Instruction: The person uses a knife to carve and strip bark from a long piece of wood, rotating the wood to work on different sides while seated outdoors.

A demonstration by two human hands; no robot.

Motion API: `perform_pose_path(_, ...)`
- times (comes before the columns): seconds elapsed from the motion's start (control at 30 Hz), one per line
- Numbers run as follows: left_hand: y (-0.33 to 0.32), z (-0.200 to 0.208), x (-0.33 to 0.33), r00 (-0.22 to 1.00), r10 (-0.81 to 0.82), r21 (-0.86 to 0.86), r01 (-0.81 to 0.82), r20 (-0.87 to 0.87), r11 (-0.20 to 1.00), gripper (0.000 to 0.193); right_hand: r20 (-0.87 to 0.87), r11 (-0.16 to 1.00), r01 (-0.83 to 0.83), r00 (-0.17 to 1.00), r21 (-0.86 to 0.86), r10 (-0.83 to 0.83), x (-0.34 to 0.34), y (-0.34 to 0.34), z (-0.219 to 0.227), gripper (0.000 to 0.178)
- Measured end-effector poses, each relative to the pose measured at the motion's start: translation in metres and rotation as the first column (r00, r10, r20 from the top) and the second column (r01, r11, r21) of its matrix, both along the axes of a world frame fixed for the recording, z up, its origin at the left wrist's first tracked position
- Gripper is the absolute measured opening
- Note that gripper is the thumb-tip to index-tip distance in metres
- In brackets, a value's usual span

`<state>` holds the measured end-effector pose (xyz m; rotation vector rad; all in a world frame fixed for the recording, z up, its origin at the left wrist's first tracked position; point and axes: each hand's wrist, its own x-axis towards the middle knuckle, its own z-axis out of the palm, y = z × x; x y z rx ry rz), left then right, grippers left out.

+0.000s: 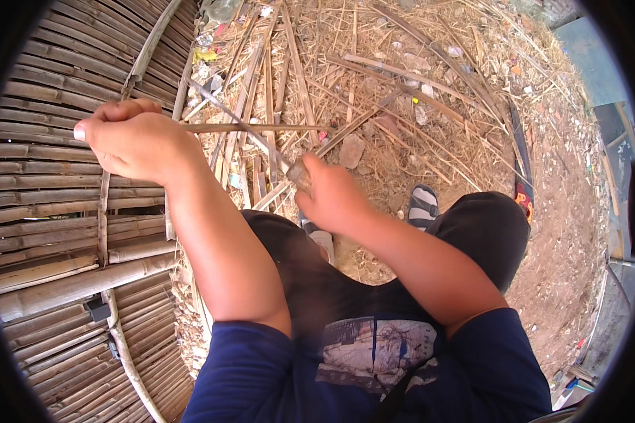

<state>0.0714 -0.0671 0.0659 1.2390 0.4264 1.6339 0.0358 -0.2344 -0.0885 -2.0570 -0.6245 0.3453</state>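
My left hand (137,141) is closed in a fist beside the bamboo wall. A thin bamboo strip (261,128) sticks out of it toward the right, roughly level. My right hand (331,194) grips the short handle of a long knife (222,106). Its narrow blade slants up and to the left, crossing the strip. Whether blade and strip touch, I cannot tell. The far end of the strip lies over the littered ground, just above my right hand.
A slatted bamboo wall (49,169) runs along the left. Split bamboo pieces (296,70), straw and scraps cover the ground ahead. A brick piece (351,151) lies near my right hand. A saw (522,162) with an orange-and-black handle lies beyond my right knee. My sandalled foot (423,206) is below.
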Motion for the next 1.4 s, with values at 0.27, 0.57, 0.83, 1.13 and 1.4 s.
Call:
perform_pose_path(0.27,-0.003,0.002,-0.004,0.999,-0.039,0.043,0.040,-0.022,0.998,0.046,-0.009,0.969,0.069,0.998,0.237,-0.068,-0.004,-0.004,0.029,0.038)
perform_pose_path(0.57,0.005,-0.002,-0.003,0.999,-0.030,-0.010,0.030,-0.034,1.000,0.048,-0.081,0.998,0.029,0.996,0.053,-0.025,0.002,-0.006,0.008,0.040)
perform_pose_path(0.83,-0.006,0.002,-0.002,0.998,-0.055,-0.020,0.055,-0.044,0.998,0.046,0.068,0.999,0.040,0.997,-0.013,-0.039,-0.005,-0.005,-0.004,0.044)
perform_pose_path(1.13,0.001,-0.005,-0.004,0.998,-0.054,0.051,0.053,0.024,0.997,0.048,-0.022,0.971,0.066,0.998,0.230,-0.063,-0.003,-0.011,0.040,0.041)
perform_pose_path(1.4,-0.001,-0.002,-0.001,0.999,-0.024,0.032,0.025,-0.029,0.999,0.051,-0.059,0.979,0.068,0.995,-0.195,-0.081,0.015,-0.006,-0.036,0.040)
